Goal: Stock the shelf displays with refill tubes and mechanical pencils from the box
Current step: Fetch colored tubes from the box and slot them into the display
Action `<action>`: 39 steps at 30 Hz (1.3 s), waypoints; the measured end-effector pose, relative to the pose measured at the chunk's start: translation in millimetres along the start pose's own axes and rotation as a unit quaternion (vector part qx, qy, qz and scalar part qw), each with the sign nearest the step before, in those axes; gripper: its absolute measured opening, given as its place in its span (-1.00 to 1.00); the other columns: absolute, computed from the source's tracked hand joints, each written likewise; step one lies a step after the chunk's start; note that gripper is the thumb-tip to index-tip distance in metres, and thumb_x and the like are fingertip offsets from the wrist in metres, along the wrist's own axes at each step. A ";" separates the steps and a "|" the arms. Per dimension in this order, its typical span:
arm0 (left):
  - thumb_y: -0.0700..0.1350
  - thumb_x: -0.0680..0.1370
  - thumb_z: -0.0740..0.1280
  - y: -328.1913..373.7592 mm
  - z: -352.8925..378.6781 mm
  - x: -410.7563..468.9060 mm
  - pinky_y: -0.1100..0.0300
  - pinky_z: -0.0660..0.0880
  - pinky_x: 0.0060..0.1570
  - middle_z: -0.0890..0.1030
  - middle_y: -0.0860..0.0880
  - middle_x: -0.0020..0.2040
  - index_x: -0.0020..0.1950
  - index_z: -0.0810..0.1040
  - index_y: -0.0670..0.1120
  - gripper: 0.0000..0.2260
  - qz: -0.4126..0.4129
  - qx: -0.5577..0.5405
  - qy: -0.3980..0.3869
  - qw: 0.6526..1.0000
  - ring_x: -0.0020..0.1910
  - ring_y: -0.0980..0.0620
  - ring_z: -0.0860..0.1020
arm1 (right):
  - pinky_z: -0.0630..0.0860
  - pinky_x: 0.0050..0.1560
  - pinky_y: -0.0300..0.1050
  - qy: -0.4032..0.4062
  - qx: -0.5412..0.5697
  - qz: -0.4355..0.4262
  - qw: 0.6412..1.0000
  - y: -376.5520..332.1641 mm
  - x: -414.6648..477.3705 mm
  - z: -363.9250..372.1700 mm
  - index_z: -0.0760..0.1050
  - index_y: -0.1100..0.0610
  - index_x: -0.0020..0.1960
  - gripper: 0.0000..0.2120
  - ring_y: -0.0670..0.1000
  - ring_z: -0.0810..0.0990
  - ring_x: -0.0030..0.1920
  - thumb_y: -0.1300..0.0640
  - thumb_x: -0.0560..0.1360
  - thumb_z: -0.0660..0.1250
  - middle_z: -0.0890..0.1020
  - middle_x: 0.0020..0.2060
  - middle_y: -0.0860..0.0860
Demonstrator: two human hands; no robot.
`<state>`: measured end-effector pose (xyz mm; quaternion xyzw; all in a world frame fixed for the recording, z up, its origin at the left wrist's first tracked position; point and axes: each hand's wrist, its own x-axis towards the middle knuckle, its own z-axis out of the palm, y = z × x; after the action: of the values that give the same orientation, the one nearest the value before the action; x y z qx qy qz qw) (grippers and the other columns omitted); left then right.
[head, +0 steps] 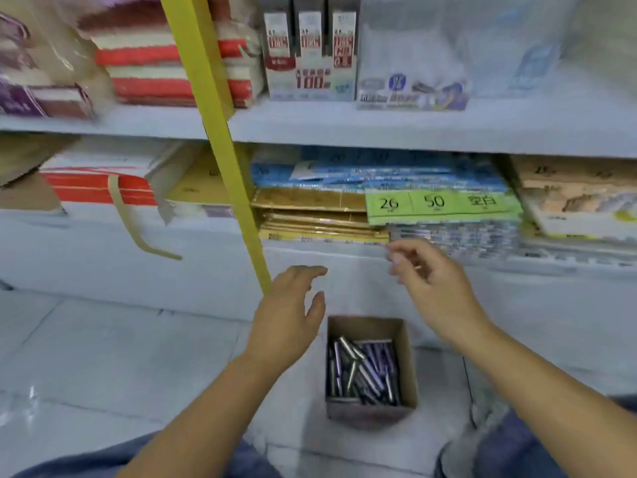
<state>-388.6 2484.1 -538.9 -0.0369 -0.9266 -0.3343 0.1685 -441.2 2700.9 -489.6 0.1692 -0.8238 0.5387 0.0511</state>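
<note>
Reaching toward store shelving, a person holds both hands above the tiled floor (103,357). Left of centre, a yellow post (220,132) slants down across the shelves. The left hand (289,315) hangs just beside its lower end, open, with relaxed fingers and nothing in it.

Below and between the hands, a small cardboard box (406,357) sits on the floor near the foot of the shelving. It holds a loose heap of purple and silver tubes (362,370), lying crossed over one another.

To the right, the right hand (431,281) is raised higher, near the front edge of the lower shelf. Its fingers are curled toward the thumb, but blur hides whether they pinch anything.

Above, on the upper shelf (379,129), stand white display cartons (310,50), probably where the stock goes.

The step looks like fetching the next handful. It would go best by gathering a few tubes lying the same way, lifting them level, and steadying the box with the free hand.
</note>
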 end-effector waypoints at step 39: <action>-0.20 0.66 0.25 -105.6 126.9 -107.9 0.49 0.40 -0.04 0.60 0.22 0.28 0.46 0.43 0.19 -0.57 -0.382 -0.273 -0.286 0.835 0.02 0.33 0.58 | 0.38 -0.20 -0.15 -0.245 -0.074 0.397 0.882 280.0 -26.0 180.9 0.45 0.05 0.14 -0.68 0.01 0.53 -0.05 0.06 0.44 0.47 0.56 -0.02 -0.01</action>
<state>-342.7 2487.3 -730.7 0.1811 -0.7451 -0.5861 -0.2619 -492.6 2644.5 -815.2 -0.0499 -0.8456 0.3930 -0.3577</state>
